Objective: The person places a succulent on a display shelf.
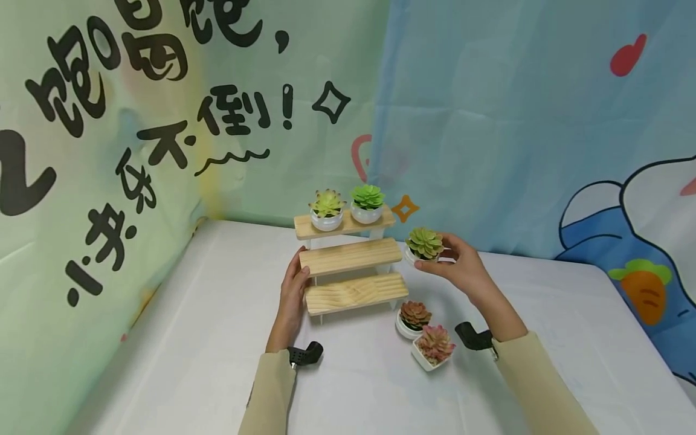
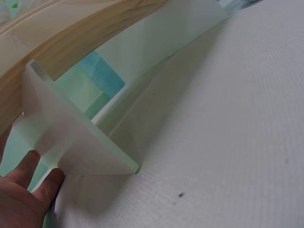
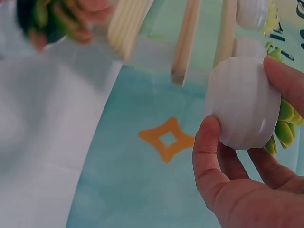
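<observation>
Five succulents in white pots, four round and one square: one pale-green rosette [image 1: 425,243] in the right grip [image 1: 461,263]; one spiky yellow-green plant [image 1: 327,204] and one bright-green plant [image 1: 367,197] beyond that grip, to its left; one brownish-red plant [image 1: 415,314] and one pink plant [image 1: 435,343] nearer the body than it. One pale-wood stand [image 1: 350,258] with three planks, at the left grip [image 1: 292,293]. Two black wrist devices [image 1: 306,354], one behind each grip.

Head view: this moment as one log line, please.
right hand: holds green potted succulent, right of stand | left hand: touches stand's left end | top tier: two green succulents | table: two reddish succulents
</observation>
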Motion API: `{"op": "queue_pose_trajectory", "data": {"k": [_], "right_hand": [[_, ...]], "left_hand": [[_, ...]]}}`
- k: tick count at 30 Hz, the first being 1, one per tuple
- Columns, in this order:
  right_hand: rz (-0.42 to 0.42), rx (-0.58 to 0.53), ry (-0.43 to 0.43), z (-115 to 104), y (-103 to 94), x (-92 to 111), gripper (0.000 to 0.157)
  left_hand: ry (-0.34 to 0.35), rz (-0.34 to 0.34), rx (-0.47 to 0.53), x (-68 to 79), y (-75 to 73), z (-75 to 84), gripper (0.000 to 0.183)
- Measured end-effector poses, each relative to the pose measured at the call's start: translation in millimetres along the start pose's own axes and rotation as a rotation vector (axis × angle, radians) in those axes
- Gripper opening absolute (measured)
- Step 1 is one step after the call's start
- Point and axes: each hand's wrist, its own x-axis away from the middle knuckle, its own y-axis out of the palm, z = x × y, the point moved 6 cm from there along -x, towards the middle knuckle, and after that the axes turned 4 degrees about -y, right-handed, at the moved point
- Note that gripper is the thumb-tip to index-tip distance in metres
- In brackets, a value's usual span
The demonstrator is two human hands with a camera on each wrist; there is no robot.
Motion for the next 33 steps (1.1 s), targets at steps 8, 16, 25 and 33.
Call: {"op": "queue_pose_trajectory", "data": {"k": [8, 16, 25, 33], "right_hand": [[-0.045, -0.015, -0.001, -16.3, 18.6, -11.3, 0.084], [-0.100, -0.037, -0.047, -36.5, 46.1, -27.7, 0.081], [-0.133, -0.084, -0.071, -44.9, 77.4, -37.9, 0.074], [-0.156, -0.085, -0.079, -47.4, 102.5, -45.0, 0.064]], "left_hand": [[-0.010, 0.003, -0.010, -1.2, -1.2, -1.8, 0.062], [-0.013, 0.002, 0.000, -2.9, -3.0, -0.2, 0.061], [-0.006, 0.001, -0.017, -2.6, -2.6, 1.2, 0.060], [-0.019, -0.006, -0.001, -2.1, -2.1, -0.1, 0.061]]}}
